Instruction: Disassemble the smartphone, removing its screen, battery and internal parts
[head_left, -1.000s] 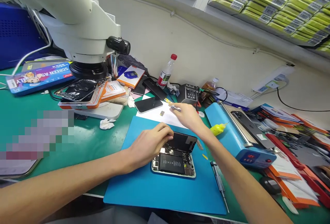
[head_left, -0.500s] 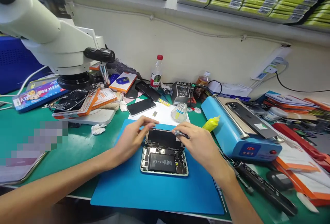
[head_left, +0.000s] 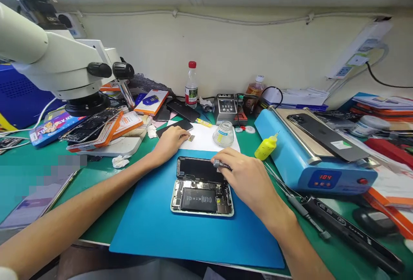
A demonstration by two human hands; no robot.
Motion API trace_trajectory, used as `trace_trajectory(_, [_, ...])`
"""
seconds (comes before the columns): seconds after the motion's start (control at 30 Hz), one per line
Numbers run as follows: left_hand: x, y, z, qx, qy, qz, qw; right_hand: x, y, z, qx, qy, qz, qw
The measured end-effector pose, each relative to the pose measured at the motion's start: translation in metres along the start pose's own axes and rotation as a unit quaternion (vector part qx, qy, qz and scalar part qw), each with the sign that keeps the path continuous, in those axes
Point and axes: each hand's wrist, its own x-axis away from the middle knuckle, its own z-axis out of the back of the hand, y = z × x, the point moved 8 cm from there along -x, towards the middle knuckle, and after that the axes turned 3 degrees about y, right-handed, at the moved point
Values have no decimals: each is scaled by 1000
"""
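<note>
An opened phone (head_left: 198, 199) lies on the blue mat, its battery and inner boards showing. Its dark screen panel (head_left: 196, 169) is folded back along the far edge. My right hand (head_left: 245, 176) is closed around a small screwdriver (head_left: 222, 165) with a grey knurled end, held over the panel's right side; its tip is hidden. Out at the white paper, my left hand (head_left: 170, 144) has its fingers drawn together beside a small metallic piece (head_left: 191, 138). Whether the fingertips touch that piece or pinch something tiny cannot be made out. A dark phone (head_left: 176, 127) lies just behind this hand.
A glass jar (head_left: 223, 134) stands on the paper, near a yellow squeeze bottle (head_left: 266, 147). To the right is a blue heating plate (head_left: 290, 159) with a phone on top. A microscope (head_left: 74, 69) overhangs stacked boxes at left. A black pen-like tool (head_left: 351, 232) lies at right.
My left hand has moved away from the screen panel, forward to the small piece on the paper. My right hand still holds the screwdriver over the panel. The camera view has shifted.
</note>
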Motion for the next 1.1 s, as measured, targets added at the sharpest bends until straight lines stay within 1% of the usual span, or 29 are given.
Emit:
trace_trajectory(0.17, [-1,-8,3,16,6,12,1000,0,1,0,-29,16,6,999])
trace_trajectory(0.33, [-2,-14,7,73,40,45,995,0,5,-2,-41,9,-1,999])
trace_trajectory(0.43, [-1,-12,20,126,64,65,988,-1,4,-1,-47,4,2,999])
trace_trajectory(0.53, [8,1,44,177,78,70,979,-1,4,-1,-50,3,0,999])
trace_trajectory(0.57, [15,9,50,194,70,64,976,-1,4,-2,-54,1,-2,999])
trace_trajectory(0.6, [23,17,53,219,44,54,973,-2,5,-4,-58,-1,-5,998])
trace_trajectory(0.63, [33,28,49,261,-25,42,964,-2,5,-5,-62,-2,-7,998])
trace_trajectory(0.67, [44,37,43,270,-88,30,958,-2,6,-6,-66,-3,-10,998])
trace_trajectory(0.73, [66,46,34,230,-160,22,960,-3,7,-8,-72,-9,-11,997])
trace_trajectory(0.77, [74,45,30,217,-177,25,960,-4,8,-8,-76,-11,-9,997])
trace_trajectory(0.83, [84,41,21,212,-193,32,957,-4,9,0,-89,10,-12,996])
trace_trajectory(0.87, [86,39,18,219,-197,33,955,-3,11,8,-95,39,-25,994])
trace_trajectory(0.93, [86,34,13,233,-202,31,951,4,17,27,-101,109,-81,986])
trace_trajectory(0.97, [86,33,12,237,-202,29,950,11,19,34,-103,131,-117,979])
trace_trajectory(1.0, [86,31,12,239,-201,29,950,19,20,37,-106,130,-150,974])
trace_trajectory(1.03, [86,31,12,241,-198,29,950,26,19,36,-110,105,-176,973])
trace_trajectory(1.1, [87,30,13,244,-190,32,950,41,12,23,-104,14,-199,974])
